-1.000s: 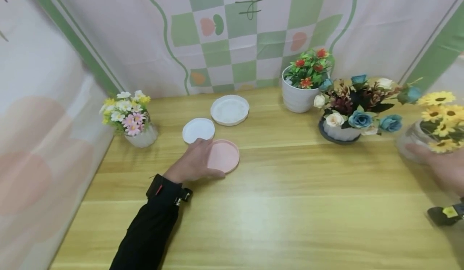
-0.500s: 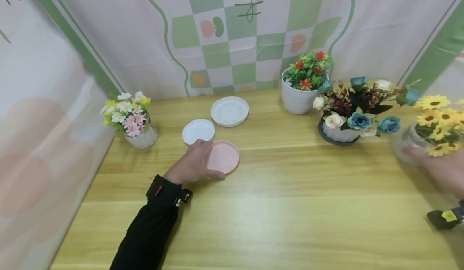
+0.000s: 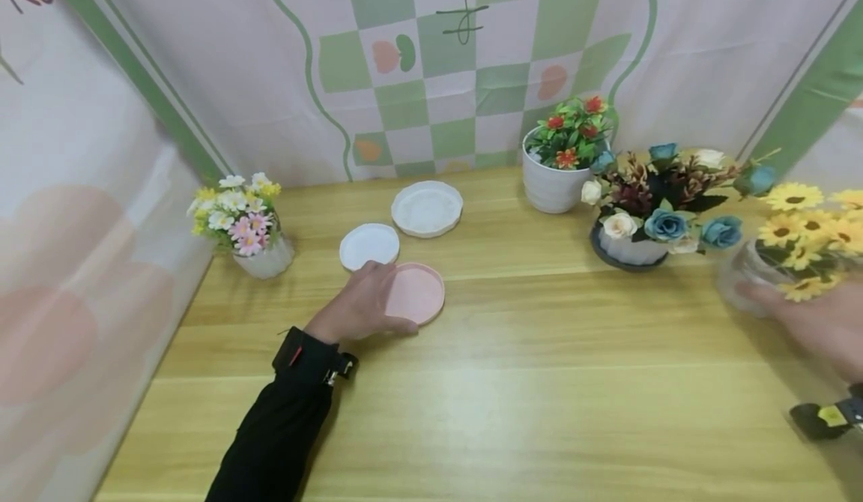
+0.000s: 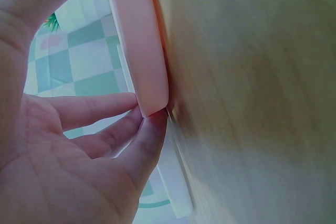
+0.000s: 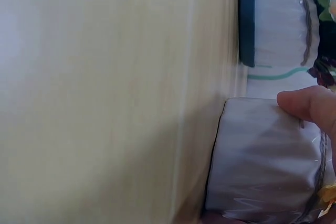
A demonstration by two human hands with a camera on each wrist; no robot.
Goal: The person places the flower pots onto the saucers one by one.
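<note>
My left hand (image 3: 360, 303) spans the near-left rim of a round pink saucer (image 3: 416, 294) on the wooden table. In the left wrist view, fingertips (image 4: 128, 100) touch the edge of the saucer, which lies flat. At the right side, my right hand (image 3: 819, 318) grips a white flowerpot (image 3: 745, 273) holding yellow daisies (image 3: 802, 225). In the right wrist view the thumb (image 5: 302, 103) lies along the pot's side, and the pot's base is right by the tabletop. The other fingers are mostly hidden behind the pot.
Two white saucers, a smaller one (image 3: 368, 246) and a larger one (image 3: 427, 208), lie behind the pink saucer. Pots of blue roses (image 3: 664, 225) on a dark saucer (image 3: 627, 264) and red flowers (image 3: 558, 183) stand right of centre. A daisy pot (image 3: 266, 256) stands far left, before a curtain (image 3: 283, 112).
My right hand has carried the yellow daisy pot a little to the left and towards me. The left hand stays at the pink saucer. The head view has shifted slightly.
</note>
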